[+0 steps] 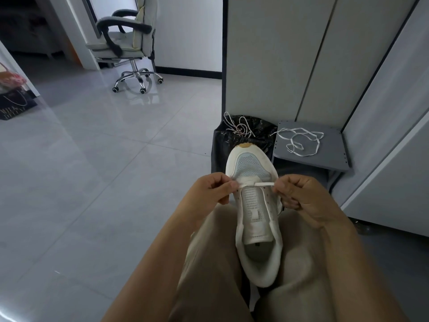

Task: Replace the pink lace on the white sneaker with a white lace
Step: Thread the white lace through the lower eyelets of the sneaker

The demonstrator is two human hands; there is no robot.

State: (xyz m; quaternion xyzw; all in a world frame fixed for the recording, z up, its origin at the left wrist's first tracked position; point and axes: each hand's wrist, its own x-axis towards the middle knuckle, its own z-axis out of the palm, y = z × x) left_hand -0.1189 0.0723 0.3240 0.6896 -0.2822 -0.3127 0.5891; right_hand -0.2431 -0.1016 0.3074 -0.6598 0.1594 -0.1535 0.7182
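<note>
Your left hand and right hand each pinch an end of the white lace, drawn across the front eyelets of the white sneaker on your lap. Beyond its toe, the pink lace lies on a black bin bag, beside a spare lace on a grey stool. Lettering on the far shopping bag is unreadable.

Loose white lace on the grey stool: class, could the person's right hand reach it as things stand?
Probably yes. The right hand pinches the sneaker's lace, so it must let go first; the loose lace lies uncovered on the stool, with nothing between.
</note>
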